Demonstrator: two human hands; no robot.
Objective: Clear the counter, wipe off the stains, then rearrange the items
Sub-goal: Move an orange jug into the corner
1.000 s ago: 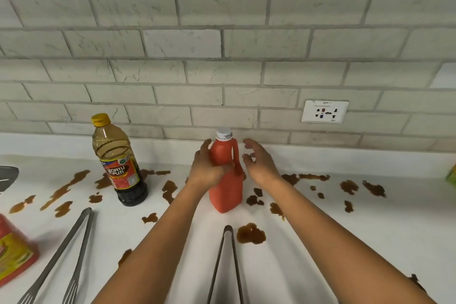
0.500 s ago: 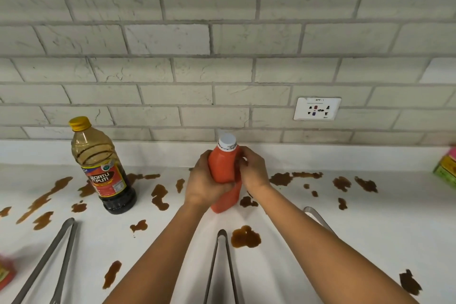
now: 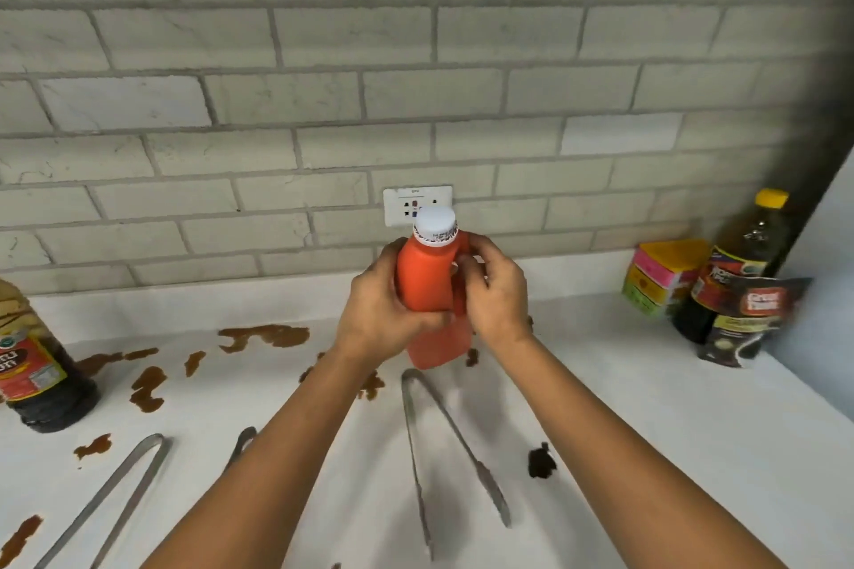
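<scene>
A person is holding an orange bottle (image 3: 423, 277) with a white cap (image 3: 435, 222) upright above a white bench (image 3: 647, 407), both hands wrapping it from opposite sides. The left hand (image 3: 383, 314) is gripping the bottle's body, fingers curling around its lower front, while the right hand (image 3: 497, 296) is gripping the side with the moulded handle, fingers curling in toward it. The bottle's base is showing below the hands, over the middle of the bench in front of a grey brick-tiled wall (image 3: 416, 60) and a white wall socket (image 3: 397, 206).

Brown stains (image 3: 265, 335) are spreading across the bench to the left of the hands, with a darker spot (image 3: 541, 462) lying well apart on the right. Metal tongs (image 3: 443, 444) are lying between the forearms, their hinge end pointing toward the bottle; a second pair of tongs (image 3: 115, 494) is lying at lower left, and a third metal piece (image 3: 242, 444) is showing beside the left forearm, mostly hidden.

At the left edge a dark sauce bottle (image 3: 32, 365) with a red label is standing on the bench. In the far right corner another dark bottle with a yellow cap (image 3: 748, 254) is standing, with a colourful box (image 3: 661, 282) just beside it on the left and a dark pouch (image 3: 748, 319) leaning in front of it.
</scene>
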